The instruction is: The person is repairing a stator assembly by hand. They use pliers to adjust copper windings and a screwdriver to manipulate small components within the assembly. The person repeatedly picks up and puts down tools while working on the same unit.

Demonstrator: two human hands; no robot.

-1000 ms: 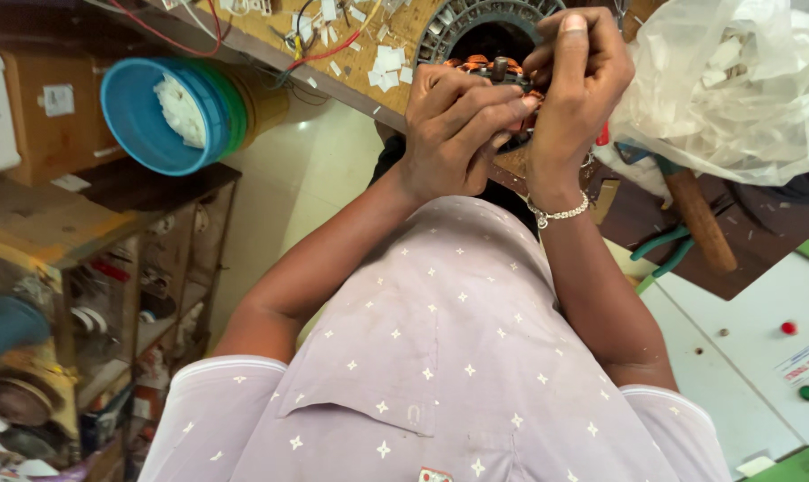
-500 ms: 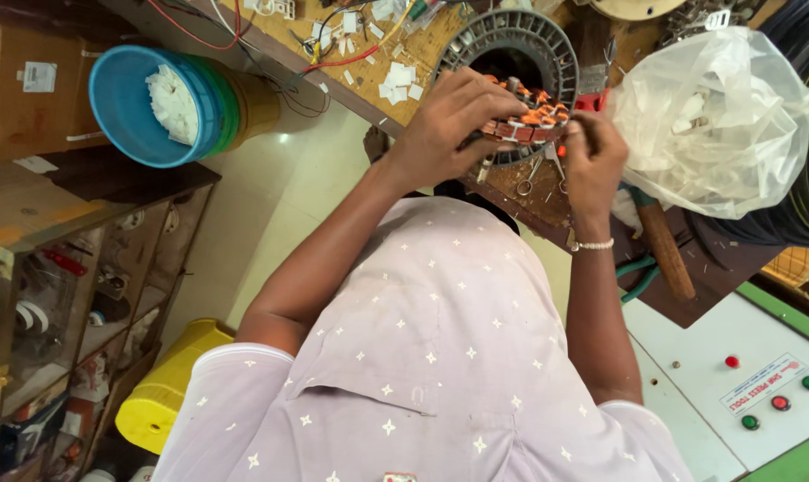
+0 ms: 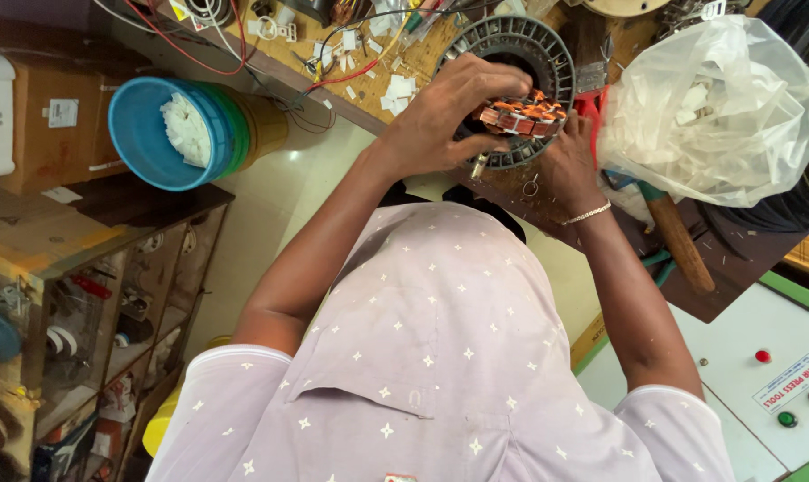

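1. Head view looks down over the person's pale, star-dotted shirt (image 3: 422,357) to both hands at the near edge of a wooden bench (image 3: 395,62)
2. Left hand (image 3: 449,112) lies over the top of a round grey motor stator (image 3: 511,54), fingers (image 3: 489,76) curled and clamped on a cluster of copper windings with orange sleeves (image 3: 522,114); judging by the grip, it steadies the coil in the slots
3. Right hand (image 3: 569,165) comes at the same cluster from below and beside, fingers pressed against the windings, so the coil sits pinched between the two hands; a thin bracelet (image 3: 587,214) rings that wrist
4. The stator rests on the bench close to the body, likely so both hands reach it without stretching
5. Clear plastic bag (image 3: 708,107) of white pieces sits just beside the right hand, at the bench's right end, with a wooden tool handle (image 3: 681,245) below it
6. Stacked blue and green tubs (image 3: 168,134) holding white scraps sit left of the bench
7. Brown cardboard box (image 3: 56,125) at far left carries a small white rectangular label
8. White panel (image 3: 743,384) at lower right has red and green round buttons and a white slanted label with red print
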